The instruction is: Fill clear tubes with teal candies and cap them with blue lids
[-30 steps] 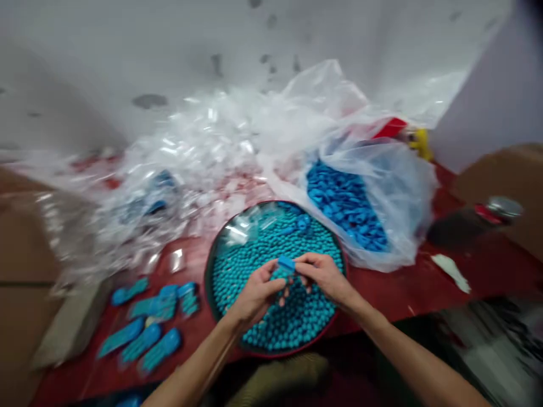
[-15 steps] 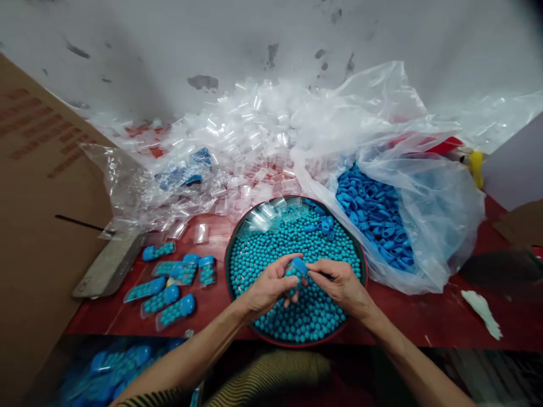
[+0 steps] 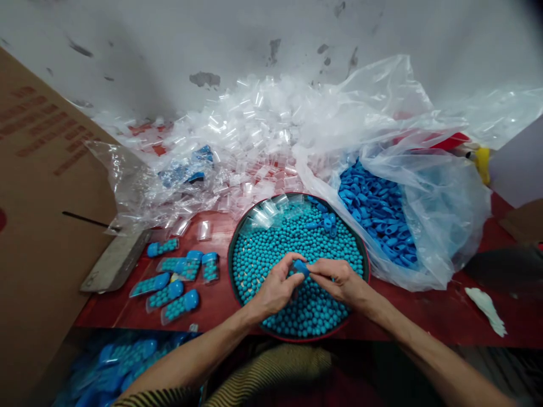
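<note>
Over a round tray (image 3: 232,249) full of small turquoise balls (image 3: 271,249), my left hand (image 3: 276,287) and my right hand (image 3: 339,280) meet fingertip to fingertip. Between them they pinch a small tube with a blue cap (image 3: 301,267); the left hand wraps the tube's body, which is mostly hidden, and the right hand's fingers press on the cap. A few empty clear tubes (image 3: 265,211) and loose blue caps (image 3: 326,221) lie on the balls at the tray's far edge.
Several filled capped tubes (image 3: 173,277) lie on the red table left of the tray. A clear bag of blue caps (image 3: 377,212) sits right, a heap of empty clear tubes (image 3: 237,141) behind, a cardboard box (image 3: 38,198) left, more filled tubes (image 3: 123,362) below the table edge.
The view has swung left and steadied, bringing the cardboard box in. Both hands stayed together over the tray, dropping slightly lower with the capped tube between them.
</note>
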A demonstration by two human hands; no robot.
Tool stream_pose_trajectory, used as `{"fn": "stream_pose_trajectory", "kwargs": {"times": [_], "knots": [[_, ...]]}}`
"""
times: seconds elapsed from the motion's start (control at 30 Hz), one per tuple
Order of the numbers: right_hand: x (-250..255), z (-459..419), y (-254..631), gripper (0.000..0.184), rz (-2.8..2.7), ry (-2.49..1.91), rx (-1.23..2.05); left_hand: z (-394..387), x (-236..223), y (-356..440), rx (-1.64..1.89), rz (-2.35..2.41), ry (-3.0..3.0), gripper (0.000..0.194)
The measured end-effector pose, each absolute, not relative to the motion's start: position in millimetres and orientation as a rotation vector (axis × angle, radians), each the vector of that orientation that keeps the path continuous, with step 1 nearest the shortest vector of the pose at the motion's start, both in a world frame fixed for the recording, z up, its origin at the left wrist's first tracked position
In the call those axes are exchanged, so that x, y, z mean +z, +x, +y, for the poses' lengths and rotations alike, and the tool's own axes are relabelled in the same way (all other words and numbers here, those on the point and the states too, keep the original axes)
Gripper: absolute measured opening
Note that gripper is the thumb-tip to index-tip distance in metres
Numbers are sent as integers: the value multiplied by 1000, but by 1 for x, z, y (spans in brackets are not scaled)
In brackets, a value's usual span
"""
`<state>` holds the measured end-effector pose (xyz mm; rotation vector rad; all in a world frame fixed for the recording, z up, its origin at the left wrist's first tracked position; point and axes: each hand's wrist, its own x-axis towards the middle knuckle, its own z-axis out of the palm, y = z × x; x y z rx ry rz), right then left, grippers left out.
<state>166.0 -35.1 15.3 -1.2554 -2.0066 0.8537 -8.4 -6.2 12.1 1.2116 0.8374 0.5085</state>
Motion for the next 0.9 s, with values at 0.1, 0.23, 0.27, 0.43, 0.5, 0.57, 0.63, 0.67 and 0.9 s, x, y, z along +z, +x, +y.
{"fn": "stream_pose_trajectory", "kwargs": {"times": [0.1,0.23,0.27,0.43,0.5,0.57,0.63,0.67,0.9], "knots": [[14,-34,168,19,-1766,-1331,1023,-5,18,-8,484,709,1066,38],[10,-41,158,20,-1707,-1360,1047,-6,17,-8,486,802,1108,30],[10,-43,156,20,-1756,-1350,997,-7,15,-8,502,848,1152,27],[14,-40,164,19,-1905,-1280,936,-8,11,-7,457,816,1069,30],[18,-35,173,16,-1813,-1283,1124,-5,12,-8,417,712,897,38],[21,-30,179,18,-1687,-1296,1351,-1,13,-10,410,641,764,45],[21,-28,182,22,-1514,-1275,1564,1,13,-12,408,622,693,51],[20,-27,181,26,-1395,-1249,1637,1,13,-13,404,625,680,52],[11,-23,156,41,-903,-1356,1433,-5,14,-12,463,756,933,40]]}}
